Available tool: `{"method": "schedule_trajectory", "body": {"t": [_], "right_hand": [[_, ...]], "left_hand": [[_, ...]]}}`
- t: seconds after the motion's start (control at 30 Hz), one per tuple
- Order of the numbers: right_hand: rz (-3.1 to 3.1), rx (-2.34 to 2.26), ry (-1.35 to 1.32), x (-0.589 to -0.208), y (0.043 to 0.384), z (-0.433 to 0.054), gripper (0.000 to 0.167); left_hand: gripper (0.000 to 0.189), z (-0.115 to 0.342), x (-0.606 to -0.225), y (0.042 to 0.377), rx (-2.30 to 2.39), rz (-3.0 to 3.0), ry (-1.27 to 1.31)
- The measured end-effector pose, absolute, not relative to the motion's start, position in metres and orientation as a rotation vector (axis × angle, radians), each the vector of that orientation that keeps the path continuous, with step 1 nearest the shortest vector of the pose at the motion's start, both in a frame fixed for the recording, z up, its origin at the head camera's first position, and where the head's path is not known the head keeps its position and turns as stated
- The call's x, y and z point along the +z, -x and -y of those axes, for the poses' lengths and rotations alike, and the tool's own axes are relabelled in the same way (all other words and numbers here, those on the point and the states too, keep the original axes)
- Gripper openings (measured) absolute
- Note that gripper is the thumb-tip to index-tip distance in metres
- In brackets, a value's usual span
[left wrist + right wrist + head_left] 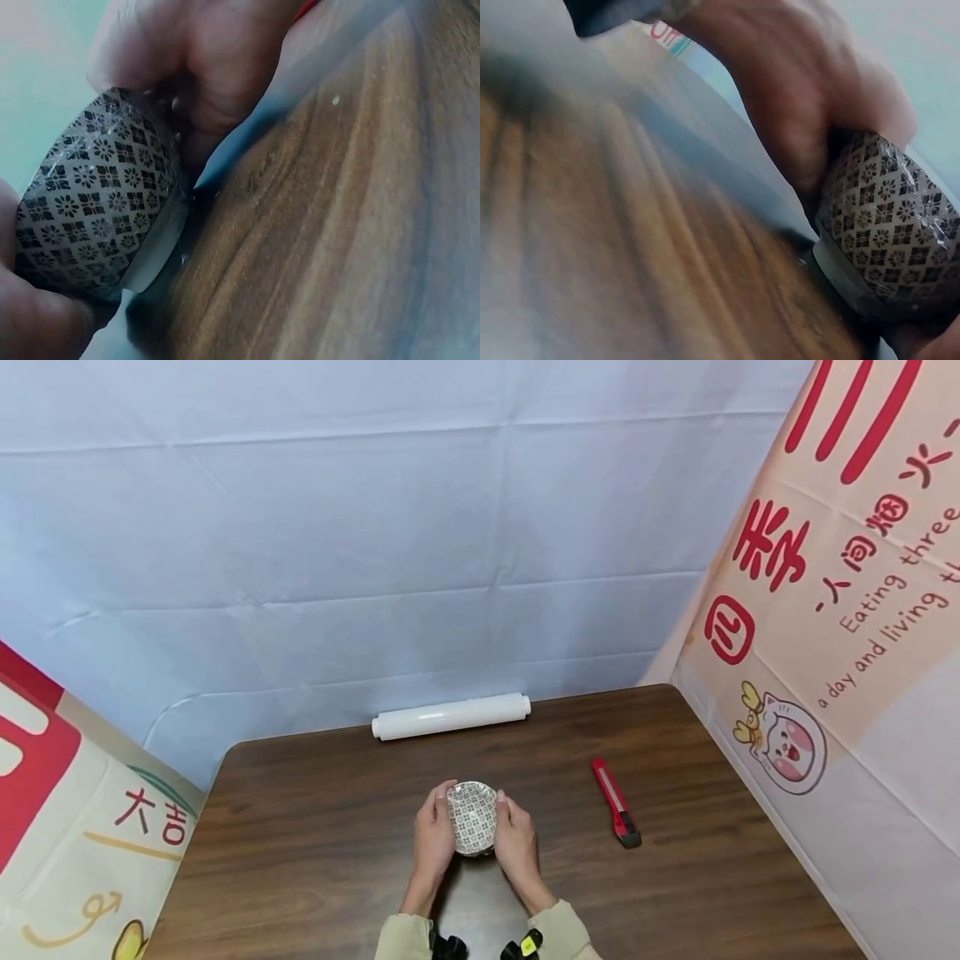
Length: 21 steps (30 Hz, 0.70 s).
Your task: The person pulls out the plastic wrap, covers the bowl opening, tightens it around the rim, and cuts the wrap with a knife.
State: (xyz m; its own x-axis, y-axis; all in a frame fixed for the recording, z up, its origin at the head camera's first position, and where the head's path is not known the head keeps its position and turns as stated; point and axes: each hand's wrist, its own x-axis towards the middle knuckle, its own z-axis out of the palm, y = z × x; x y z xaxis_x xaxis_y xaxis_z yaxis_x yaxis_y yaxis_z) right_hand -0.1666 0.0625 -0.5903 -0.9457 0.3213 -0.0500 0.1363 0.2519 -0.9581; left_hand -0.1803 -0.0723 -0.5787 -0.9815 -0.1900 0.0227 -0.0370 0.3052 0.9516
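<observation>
A small bowl [472, 817] with a dark floral-tile pattern on a pale ground is between my two hands, close over the table. My left hand [435, 839] grips its left side, and my right hand [517, 843] holds the opposite side, thumbs up by the rim. Clear, wrinkled film glints on the patterned wall of the bowl [97, 195] in the left wrist view. Its pale foot shows below, near the wood. From the right wrist, the same shine runs along the bowl's side [892, 217]. Fingers under the bowl are partly hidden.
A white roll of plastic wrap [450, 717] lies along the table's back edge. To the right of my hands is a red box cutter [617, 803] with a black end. Light cloth hangs behind the brown wooden table [315, 835], with printed cloths at both sides.
</observation>
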Motion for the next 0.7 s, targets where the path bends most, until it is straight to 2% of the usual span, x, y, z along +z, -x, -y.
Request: {"method": "schedule_trajectory", "body": {"t": [0.37,0.7], "right_hand": [[2.38,1.662,0.321,-0.588,0.186,-0.063,0.046],[2.446,1.721,0.185,-0.59,0.197,-0.069,0.053]], "left_hand": [[0.039,0.072,-0.579,0.189,-1.755,2.36,-0.288],[0.036,0.074,-0.577,0.19,-1.818,2.29,-0.365]]}}
